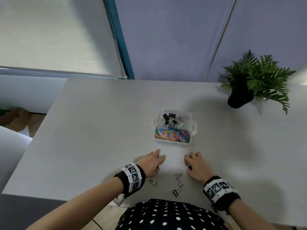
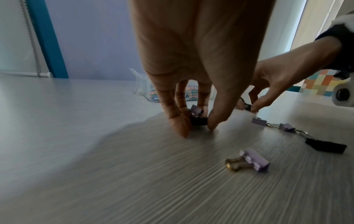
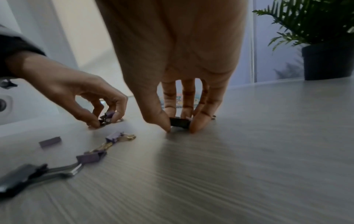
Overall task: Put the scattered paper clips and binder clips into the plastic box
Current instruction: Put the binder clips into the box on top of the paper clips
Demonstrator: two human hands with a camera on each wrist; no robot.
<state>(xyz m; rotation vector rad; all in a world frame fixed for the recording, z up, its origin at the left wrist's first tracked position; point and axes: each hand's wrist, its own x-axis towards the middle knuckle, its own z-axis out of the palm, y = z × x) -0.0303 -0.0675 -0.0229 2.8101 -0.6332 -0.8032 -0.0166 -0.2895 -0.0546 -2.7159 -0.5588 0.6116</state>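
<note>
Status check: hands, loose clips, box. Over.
Left hand pinching purple and black binder clips; right hand pinching black binder clip. Four clips loose on desk. Clear plastic box open, unobstructed.

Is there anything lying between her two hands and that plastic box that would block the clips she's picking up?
Nothing visible does. The table between the left hand, the right hand and the box is bare, and the box has no lid on. The other loose binder clips lie behind the hands, nearer her.
</note>
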